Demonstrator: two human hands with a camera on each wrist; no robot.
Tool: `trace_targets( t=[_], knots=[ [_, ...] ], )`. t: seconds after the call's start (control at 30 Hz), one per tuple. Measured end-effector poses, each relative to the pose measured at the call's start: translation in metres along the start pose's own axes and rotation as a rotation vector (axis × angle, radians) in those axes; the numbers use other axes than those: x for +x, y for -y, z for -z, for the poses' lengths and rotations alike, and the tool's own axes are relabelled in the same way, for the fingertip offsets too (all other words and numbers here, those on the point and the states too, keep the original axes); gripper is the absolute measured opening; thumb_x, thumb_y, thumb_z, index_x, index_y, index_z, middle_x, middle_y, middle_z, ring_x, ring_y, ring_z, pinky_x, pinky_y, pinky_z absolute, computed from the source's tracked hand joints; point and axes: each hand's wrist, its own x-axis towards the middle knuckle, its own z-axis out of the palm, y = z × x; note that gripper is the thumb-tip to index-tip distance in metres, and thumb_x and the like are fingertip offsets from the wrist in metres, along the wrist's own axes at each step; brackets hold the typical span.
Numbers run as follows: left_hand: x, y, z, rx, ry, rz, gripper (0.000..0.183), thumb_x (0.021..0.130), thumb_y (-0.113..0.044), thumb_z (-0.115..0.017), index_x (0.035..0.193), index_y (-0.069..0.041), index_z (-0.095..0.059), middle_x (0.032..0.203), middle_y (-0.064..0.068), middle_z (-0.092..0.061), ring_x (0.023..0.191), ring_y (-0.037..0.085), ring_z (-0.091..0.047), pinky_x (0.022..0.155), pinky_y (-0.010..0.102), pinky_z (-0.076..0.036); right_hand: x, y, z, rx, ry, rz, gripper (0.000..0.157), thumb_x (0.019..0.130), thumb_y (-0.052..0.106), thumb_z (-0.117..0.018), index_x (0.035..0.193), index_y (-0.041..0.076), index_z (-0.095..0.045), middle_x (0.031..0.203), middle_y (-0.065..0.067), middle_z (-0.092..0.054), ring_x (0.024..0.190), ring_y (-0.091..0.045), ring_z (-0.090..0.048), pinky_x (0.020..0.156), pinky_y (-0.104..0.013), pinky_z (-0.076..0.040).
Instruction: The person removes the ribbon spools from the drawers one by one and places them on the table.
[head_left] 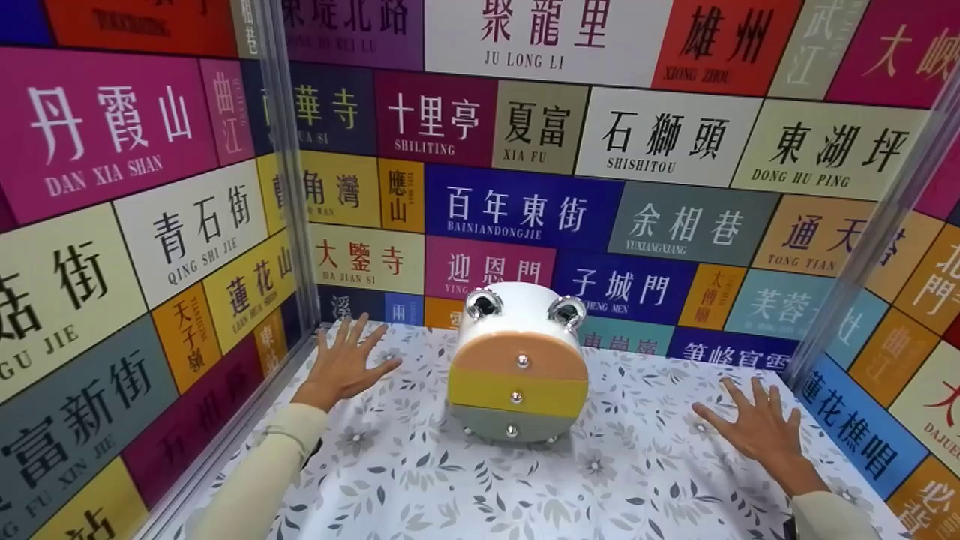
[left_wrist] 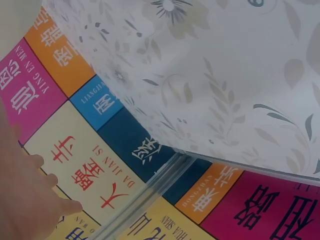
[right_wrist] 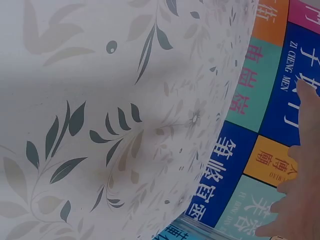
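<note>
White above orange, yellow and grey bands, a frog-eyed drawer box (head_left: 517,379) is set near the back edge of the leaf-print tablecloth (head_left: 645,472); room is left between it and the left hand (head_left: 347,361) and right hand (head_left: 761,427), fingers spread wide.

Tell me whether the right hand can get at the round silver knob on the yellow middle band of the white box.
Probably yes: the right hand is empty, the round silver knob is uncovered, and only white leaf-patterned cloth shows between them.

Box (head_left: 487,386) on table (head_left: 525,487), between hands (head_left: 345,367) (head_left: 761,431) — wall (head_left: 517,202) behind
</note>
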Motion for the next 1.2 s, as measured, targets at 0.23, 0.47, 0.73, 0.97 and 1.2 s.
trace_targets(
  t=[0.23, 0.47, 0.73, 0.97, 1.2],
  knots=[
    [0.006, -0.005, 0.012, 0.015, -0.021, -0.027, 0.083, 0.099, -0.072, -0.047, 0.164, -0.022, -0.032, 0.169, 0.020, -0.024, 0.154, 0.049, -0.020, 0.117, 0.077, -0.006, 0.003, -0.001, 0.000, -0.004, -0.055, 0.004, 0.106, 0.090, 0.083, -0.051, 0.156, 0.002, -0.037, 0.155, -0.046, -0.021, 0.139, -0.069, -0.016, 0.102, -0.089, -0.007],
    [0.014, -0.010, 0.021, -0.027, -0.040, -0.036, 0.075, 0.101, -0.058, -0.059, 0.162, -0.020, -0.038, 0.166, 0.018, -0.033, 0.153, 0.045, -0.025, 0.121, 0.072, -0.010, 0.005, 0.004, 0.006, -0.039, -0.133, 0.064, 0.097, 0.092, 0.078, -0.055, 0.150, 0.002, -0.047, 0.151, -0.044, -0.032, 0.135, -0.066, -0.029, 0.100, -0.088, -0.020],
    [0.023, -0.016, 0.028, -0.012, -0.115, -0.081, 0.069, 0.099, -0.054, -0.066, 0.155, -0.018, -0.049, 0.160, 0.016, -0.044, 0.149, 0.040, -0.036, 0.120, 0.068, -0.023, 0.003, 0.012, 0.010, -0.043, -0.270, 0.180, 0.075, 0.094, 0.055, -0.072, 0.145, 0.003, -0.056, 0.147, -0.042, -0.041, 0.131, -0.063, -0.039, 0.090, -0.079, -0.042],
    [0.029, -0.029, 0.038, -0.030, -0.169, -0.116, 0.064, 0.098, -0.049, -0.070, 0.152, -0.017, -0.054, 0.155, 0.013, -0.051, 0.144, 0.036, -0.043, 0.118, 0.063, -0.033, 0.003, 0.021, 0.014, -0.004, -0.357, 0.209, 0.067, 0.091, 0.046, -0.079, 0.139, 0.002, -0.062, 0.145, -0.039, -0.046, 0.130, -0.061, -0.043, 0.098, -0.079, -0.039],
    [0.039, -0.045, 0.048, -0.049, -0.199, -0.141, 0.061, 0.098, -0.049, -0.070, 0.151, -0.022, -0.056, 0.153, 0.009, -0.053, 0.142, 0.032, -0.045, 0.115, 0.059, -0.040, 0.004, 0.040, 0.020, 0.040, -0.392, 0.239, 0.065, 0.091, 0.046, -0.079, 0.138, 0.004, -0.063, 0.145, -0.035, -0.049, 0.131, -0.059, -0.044, 0.103, -0.080, -0.033]
  ],
)
